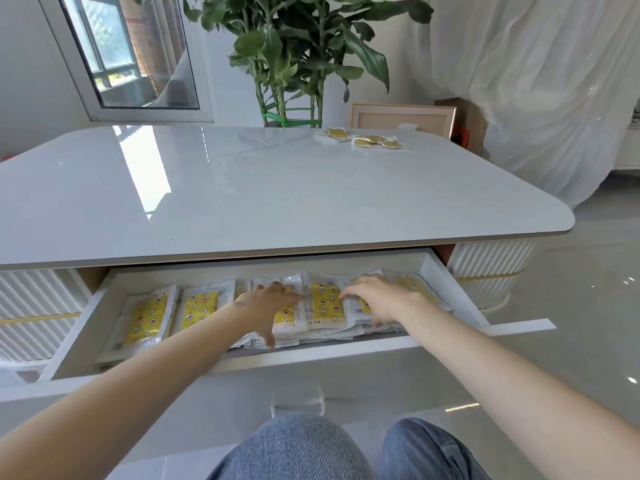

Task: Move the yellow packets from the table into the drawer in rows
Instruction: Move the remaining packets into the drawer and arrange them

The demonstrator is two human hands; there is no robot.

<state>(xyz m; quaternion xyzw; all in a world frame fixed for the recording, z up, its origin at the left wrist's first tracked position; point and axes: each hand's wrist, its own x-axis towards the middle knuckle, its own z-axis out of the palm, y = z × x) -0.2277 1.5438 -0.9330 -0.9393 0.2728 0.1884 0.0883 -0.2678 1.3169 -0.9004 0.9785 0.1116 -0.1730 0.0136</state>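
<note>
Head view: the open drawer (79,327) under the table's (242,202) near edge holds yellow packets (149,317) laid side by side in a row. The left hand (270,306) and the right hand (377,297) lie flat on the middle packets, fingers spread, gripping nothing. A few loose packets (367,140) sit near the table's far right corner.

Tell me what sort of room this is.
Probably a living room at home: a low glossy white table with a drawer, a tall leafy houseplant behind it, and sheer white curtains.
</note>
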